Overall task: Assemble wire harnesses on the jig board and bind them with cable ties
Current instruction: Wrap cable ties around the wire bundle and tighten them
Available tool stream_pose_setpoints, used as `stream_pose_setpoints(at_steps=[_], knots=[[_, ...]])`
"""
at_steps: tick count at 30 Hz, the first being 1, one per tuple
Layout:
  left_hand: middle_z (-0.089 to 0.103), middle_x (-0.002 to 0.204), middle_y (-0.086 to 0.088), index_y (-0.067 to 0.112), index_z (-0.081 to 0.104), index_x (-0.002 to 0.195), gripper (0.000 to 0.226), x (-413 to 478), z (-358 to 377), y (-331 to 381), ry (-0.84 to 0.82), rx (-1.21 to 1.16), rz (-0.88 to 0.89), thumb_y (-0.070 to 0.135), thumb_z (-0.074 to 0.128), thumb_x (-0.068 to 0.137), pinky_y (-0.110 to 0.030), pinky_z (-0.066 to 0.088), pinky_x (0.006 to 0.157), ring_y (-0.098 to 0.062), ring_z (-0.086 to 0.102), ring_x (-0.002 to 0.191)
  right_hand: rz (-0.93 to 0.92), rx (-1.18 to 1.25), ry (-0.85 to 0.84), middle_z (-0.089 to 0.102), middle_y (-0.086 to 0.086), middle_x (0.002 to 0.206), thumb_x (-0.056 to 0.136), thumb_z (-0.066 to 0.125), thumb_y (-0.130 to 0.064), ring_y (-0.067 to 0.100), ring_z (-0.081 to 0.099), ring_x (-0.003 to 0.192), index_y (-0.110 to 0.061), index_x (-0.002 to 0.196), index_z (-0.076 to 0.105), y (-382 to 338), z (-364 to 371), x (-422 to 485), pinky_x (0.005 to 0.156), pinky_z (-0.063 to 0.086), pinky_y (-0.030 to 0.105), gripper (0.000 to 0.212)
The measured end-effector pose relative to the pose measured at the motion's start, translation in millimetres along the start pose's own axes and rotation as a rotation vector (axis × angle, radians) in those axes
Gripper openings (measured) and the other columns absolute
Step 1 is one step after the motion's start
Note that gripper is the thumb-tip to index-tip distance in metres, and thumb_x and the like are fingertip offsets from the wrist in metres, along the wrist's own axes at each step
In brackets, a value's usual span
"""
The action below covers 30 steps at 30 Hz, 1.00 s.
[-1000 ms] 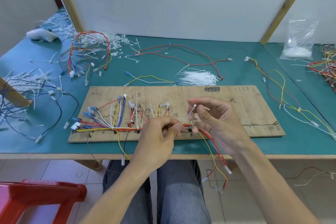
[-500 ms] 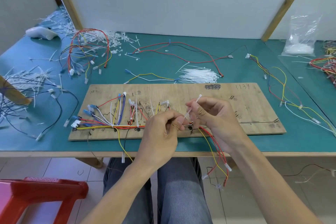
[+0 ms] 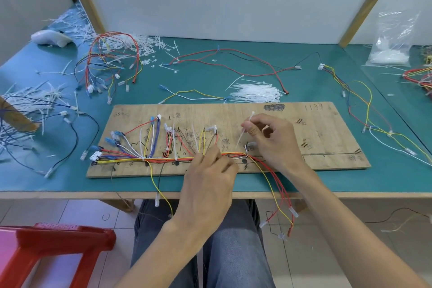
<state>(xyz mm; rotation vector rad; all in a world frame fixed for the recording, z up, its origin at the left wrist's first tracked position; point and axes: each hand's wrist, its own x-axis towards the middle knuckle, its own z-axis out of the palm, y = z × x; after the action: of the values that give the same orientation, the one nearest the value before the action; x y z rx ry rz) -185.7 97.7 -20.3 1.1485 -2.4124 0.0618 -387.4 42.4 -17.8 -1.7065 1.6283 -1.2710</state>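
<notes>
A wooden jig board (image 3: 327, 138) lies on the green table. A wire harness (image 3: 163, 159) of red, yellow, white and blue wires runs along its front edge, with branches fanning up to connectors and loose ends hanging over the table's edge. My left hand (image 3: 210, 178) rests on the bundle near its middle, fingers curled round the wires. My right hand (image 3: 271, 140) pinches a white cable tie (image 3: 245, 130) that stands tilted above the bundle, its head pointing up.
A pile of white cable ties (image 3: 257, 93) lies just behind the board. Finished harnesses (image 3: 109, 63) and cut tie ends litter the back left; loose wires (image 3: 364, 110) trail on the right. A plastic bag (image 3: 392, 42) stands back right. A red stool (image 3: 53, 248) sits by my left knee.
My left hand let go of the tie's lower end and moved down-left onto the wire bundle. My right hand lifted the tie a little, up and to the right.
</notes>
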Motion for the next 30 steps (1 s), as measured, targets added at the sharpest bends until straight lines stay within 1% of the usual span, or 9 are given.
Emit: stream_pose_setpoints(at_steps=[3,5,8,12,16,20,23,26,30], knots=[[0.074,0.104,0.008,0.017,0.077,0.098,0.020,-6,5,-3,0.018,0.019,0.038,0.004,0.077,0.083,-0.036,0.043,0.078,-0.024,0.059,0.098,-0.025,-0.042,-0.042,0.071,-0.011,0.083,0.099,0.073,-0.029,0.011,0.056,0.065,-0.021,0.091,0.078,9,5,0,0.060,0.048,0.036,0.013],[0.073,0.108,0.006,0.015,0.075,0.104,0.022,-9,7,-4,0.031,-0.012,0.043,0.004,0.075,0.085,-0.038,0.047,0.080,-0.025,0.060,0.100,-0.022,-0.056,-0.075,0.069,-0.010,0.086,0.098,0.074,-0.028,0.008,0.057,0.068,-0.024,0.093,0.079,13,4,-1,0.064,0.050,0.033,0.008],[0.071,0.114,0.006,0.015,0.072,0.113,0.024,-10,9,-7,0.031,-0.054,0.040,0.007,0.070,0.090,-0.037,0.048,0.086,-0.023,0.060,0.106,-0.029,-0.090,-0.119,0.062,-0.009,0.083,0.095,0.078,-0.026,0.008,0.055,0.070,-0.027,0.095,0.080,13,3,-3,0.065,0.050,0.033,0.003],[0.070,0.118,0.003,0.015,0.071,0.119,0.024,-8,12,-9,0.031,-0.095,0.033,0.010,0.068,0.095,-0.033,0.044,0.090,-0.022,0.060,0.110,-0.098,-0.128,-0.216,0.072,-0.015,0.092,0.094,0.079,-0.026,0.015,0.058,0.091,-0.023,0.088,0.082,9,-5,-2,0.078,0.046,0.027,0.007],[0.068,0.116,0.002,0.014,0.071,0.119,0.023,-3,14,-13,0.042,-0.135,0.068,0.010,0.066,0.097,-0.035,0.047,0.089,-0.023,0.060,0.109,-0.152,-0.226,-0.228,0.071,-0.015,0.102,0.093,0.081,-0.022,0.018,0.055,0.100,-0.021,0.084,0.083,4,-5,-5,0.091,0.044,0.030,0.009],[0.068,0.114,0.003,0.013,0.073,0.116,0.020,5,9,-22,-0.005,-0.237,0.152,0.010,0.066,0.098,-0.039,0.051,0.089,-0.022,0.061,0.107,-0.172,-0.219,-0.243,0.071,-0.017,0.110,0.094,0.079,-0.023,0.017,0.052,0.102,-0.023,0.091,0.085,3,-8,-8,0.093,0.042,0.030,0.006],[0.070,0.112,0.004,0.012,0.077,0.111,0.016,15,5,-32,-0.046,-0.282,0.213,0.014,0.066,0.100,-0.037,0.053,0.090,-0.020,0.061,0.104,-0.131,-0.196,-0.304,0.072,-0.019,0.111,0.095,0.079,-0.025,0.015,0.054,0.107,-0.025,0.097,0.085,3,-11,-5,0.096,0.044,0.029,0.007],[0.071,0.108,0.005,0.013,0.079,0.106,0.015,20,2,-35,-0.044,-0.286,0.251,0.016,0.066,0.101,-0.035,0.053,0.088,-0.019,0.062,0.102,-0.099,-0.133,-0.285,0.075,-0.016,0.108,0.091,0.082,-0.020,0.014,0.058,0.109,-0.022,0.097,0.085,3,-11,-4,0.097,0.049,0.035,0.006],[0.072,0.102,0.003,0.012,0.081,0.099,0.017,20,5,-33,0.013,-0.281,0.271,0.019,0.066,0.102,-0.038,0.053,0.081,-0.021,0.064,0.094,-0.022,0.059,-0.219,0.077,-0.009,0.103,0.086,0.087,-0.015,0.013,0.065,0.109,-0.016,0.094,0.083,5,-10,-7,0.092,0.056,0.039,0.009]])
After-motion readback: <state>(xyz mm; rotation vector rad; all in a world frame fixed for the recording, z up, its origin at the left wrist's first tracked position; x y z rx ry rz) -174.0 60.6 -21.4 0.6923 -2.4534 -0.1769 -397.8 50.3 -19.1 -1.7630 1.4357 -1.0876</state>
